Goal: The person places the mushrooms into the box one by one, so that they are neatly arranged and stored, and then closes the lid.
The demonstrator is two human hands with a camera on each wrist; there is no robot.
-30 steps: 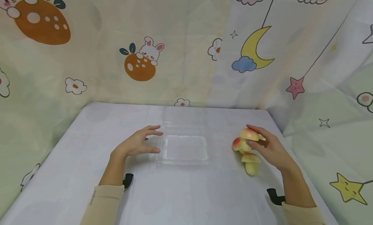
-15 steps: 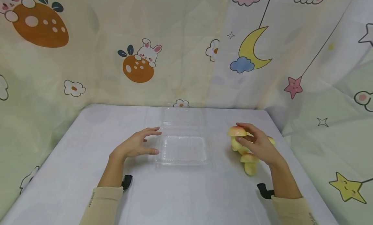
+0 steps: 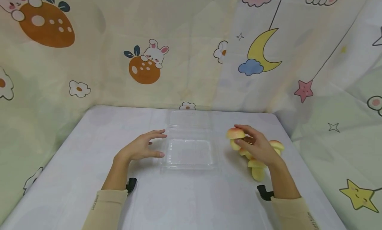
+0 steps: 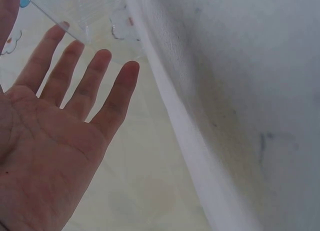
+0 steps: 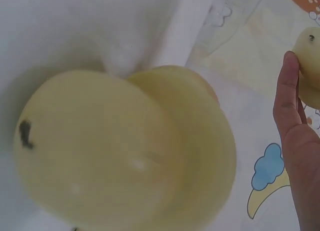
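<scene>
My right hand (image 3: pixel 259 148) pinches a toy mushroom (image 3: pixel 235 134) with a red-orange cap and pale yellow stem, to the right of a clear plastic box (image 3: pixel 190 166). The pinched mushroom shows at the right edge of the right wrist view, against the fingers (image 5: pixel 287 86). My left hand (image 3: pixel 138 146) is at the box's left side with fingers spread and nothing in its grasp. From the left wrist, its open palm (image 4: pixel 47 136) is seen, with fingertips overlapping the clear plastic edge. The box's lid (image 3: pixel 190 119) is folded back behind its base.
More toy mushrooms lie on the right of the white table (image 3: pixel 191 200): one in front (image 3: pixel 258 173), one farther right (image 3: pixel 277 146), others partly hidden behind the right hand. A large mushroom (image 5: pixel 100 151) fills the right wrist view's foreground. A printed cloth (image 3: pixel 191 57) hangs behind.
My right hand has moved left toward the box with the pinched mushroom, uncovering a mushroom on the right. The left hand has stayed beside the box.
</scene>
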